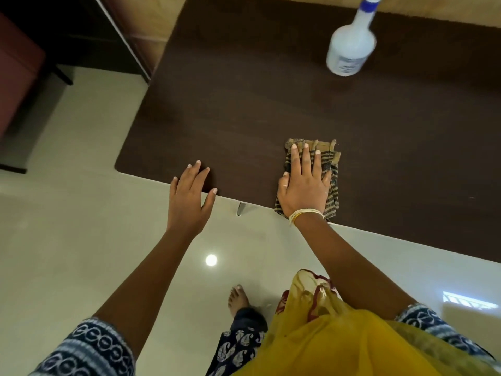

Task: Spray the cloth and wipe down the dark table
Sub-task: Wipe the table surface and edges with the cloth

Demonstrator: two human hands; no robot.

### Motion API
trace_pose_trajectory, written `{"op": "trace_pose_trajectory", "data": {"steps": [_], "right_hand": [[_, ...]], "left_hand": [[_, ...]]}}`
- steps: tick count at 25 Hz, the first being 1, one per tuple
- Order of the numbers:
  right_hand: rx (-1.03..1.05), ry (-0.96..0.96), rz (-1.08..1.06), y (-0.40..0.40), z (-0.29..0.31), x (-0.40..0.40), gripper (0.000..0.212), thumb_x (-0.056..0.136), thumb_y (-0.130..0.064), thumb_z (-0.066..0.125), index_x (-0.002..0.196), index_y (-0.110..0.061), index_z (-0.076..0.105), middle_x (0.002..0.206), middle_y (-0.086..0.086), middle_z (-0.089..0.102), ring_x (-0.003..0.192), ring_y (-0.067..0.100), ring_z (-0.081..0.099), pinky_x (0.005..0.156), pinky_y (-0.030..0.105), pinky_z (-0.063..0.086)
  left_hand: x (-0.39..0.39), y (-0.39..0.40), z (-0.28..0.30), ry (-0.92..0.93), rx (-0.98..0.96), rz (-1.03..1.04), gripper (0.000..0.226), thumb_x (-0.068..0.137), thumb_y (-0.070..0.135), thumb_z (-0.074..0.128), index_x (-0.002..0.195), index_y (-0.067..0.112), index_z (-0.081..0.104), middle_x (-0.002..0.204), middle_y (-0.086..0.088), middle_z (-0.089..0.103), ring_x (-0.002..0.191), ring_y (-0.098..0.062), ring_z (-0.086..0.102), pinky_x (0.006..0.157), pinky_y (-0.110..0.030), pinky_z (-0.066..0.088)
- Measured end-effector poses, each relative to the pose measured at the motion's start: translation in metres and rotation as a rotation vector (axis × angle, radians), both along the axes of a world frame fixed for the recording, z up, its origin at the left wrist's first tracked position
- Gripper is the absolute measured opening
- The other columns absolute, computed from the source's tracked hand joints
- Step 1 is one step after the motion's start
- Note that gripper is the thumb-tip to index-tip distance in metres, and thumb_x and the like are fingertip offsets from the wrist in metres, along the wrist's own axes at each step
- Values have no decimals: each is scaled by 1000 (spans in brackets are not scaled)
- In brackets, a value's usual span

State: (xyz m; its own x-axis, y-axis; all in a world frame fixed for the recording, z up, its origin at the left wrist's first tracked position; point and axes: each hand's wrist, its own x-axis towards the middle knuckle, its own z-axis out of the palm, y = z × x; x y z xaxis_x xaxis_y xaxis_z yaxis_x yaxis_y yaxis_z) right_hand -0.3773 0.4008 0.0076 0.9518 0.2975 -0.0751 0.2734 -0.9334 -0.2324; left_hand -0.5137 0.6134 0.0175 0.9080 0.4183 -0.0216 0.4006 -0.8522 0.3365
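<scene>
The right hand [303, 185] presses flat, fingers spread, on the folded striped brown cloth [329, 169] at the near edge of the dark wooden table [244, 104]. The left hand [189, 191], open, rests on the same edge. The white plastic spray bottle [351, 47] stands apart at the far side, so spraying seems done; most of the wiping remains.

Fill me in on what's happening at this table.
A person is wiping the dark table. The right hand presses flat on a striped cloth near the table's front edge. The left hand rests open at that edge, holding nothing. A white spray bottle stands untouched toward the far side.
</scene>
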Motion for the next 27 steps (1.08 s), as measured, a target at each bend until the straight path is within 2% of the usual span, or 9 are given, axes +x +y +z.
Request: {"op": "trace_pose_trajectory", "data": {"steps": [7,12,14,17,19,21,23,24,27], "right_hand": [[-13,-2,100,145,0,-28,61,98,-41,24,156,-26,14,164,3,16,151,30,12,118,57,15],[-12,-13,187,225,0,-41,63,96,-40,25,156,-24,13,164,4,16,151,31,11,118,56,14],[-6,-8,244,258,2,-46,64,95,-40,27,156,-23,14,163,5,17,151,31,12,118,57,13],[-2,6,359,307,4,-50,66,94,-39,31,156,-23,15,163,6,17,150,30,11,119,57,12],[-14,5,454,338,4,-43,65,94,-39,33,156,-24,19,163,4,19,150,29,12,119,56,14],[-41,-9,585,360,5,-25,56,93,-38,36,147,-25,38,157,4,33,148,28,19,116,56,17],[-64,-73,773,376,7,-3,39,93,-39,39,121,-24,62,129,3,59,135,27,38,110,54,26],[-74,-100,879,382,8,9,36,92,-40,40,107,-24,68,111,1,65,121,26,48,106,52,30],[-139,-119,1147,392,12,51,41,93,-43,37,93,-23,73,87,-1,66,95,25,55,91,44,34]], "left_hand": [[-25,117,0,29,-14,85,53,101,35,48,148,12,40,161,-7,26,150,-25,20,118,-47,24],[-26,160,-2,8,-55,161,56,100,33,50,148,8,37,158,-13,31,146,-29,28,115,-43,32],[-22,173,-3,-58,-221,227,54,99,28,53,147,8,38,151,-13,41,140,-28,39,109,-38,38],[-9,198,-3,-187,-505,421,41,97,15,55,138,7,51,126,-12,65,114,-27,61,95,-27,45],[4,220,-3,-195,-704,551,28,97,12,55,122,7,66,115,-13,70,107,-27,65,96,-34,50],[14,237,-3,-191,-1043,650,20,95,10,56,99,11,75,99,-13,73,92,-27,68,84,-38,57],[23,251,-1,-101,-1280,698,18,93,9,57,88,10,74,88,-14,70,78,-27,64,69,-33,54],[27,259,-2,-28,-1306,680,15,92,11,58,88,8,73,86,-14,68,76,-26,61,66,-31,51],[37,271,-6,108,-1325,566,22,95,21,60,98,2,71,86,-11,67,73,-24,61,63,-29,51]]}}
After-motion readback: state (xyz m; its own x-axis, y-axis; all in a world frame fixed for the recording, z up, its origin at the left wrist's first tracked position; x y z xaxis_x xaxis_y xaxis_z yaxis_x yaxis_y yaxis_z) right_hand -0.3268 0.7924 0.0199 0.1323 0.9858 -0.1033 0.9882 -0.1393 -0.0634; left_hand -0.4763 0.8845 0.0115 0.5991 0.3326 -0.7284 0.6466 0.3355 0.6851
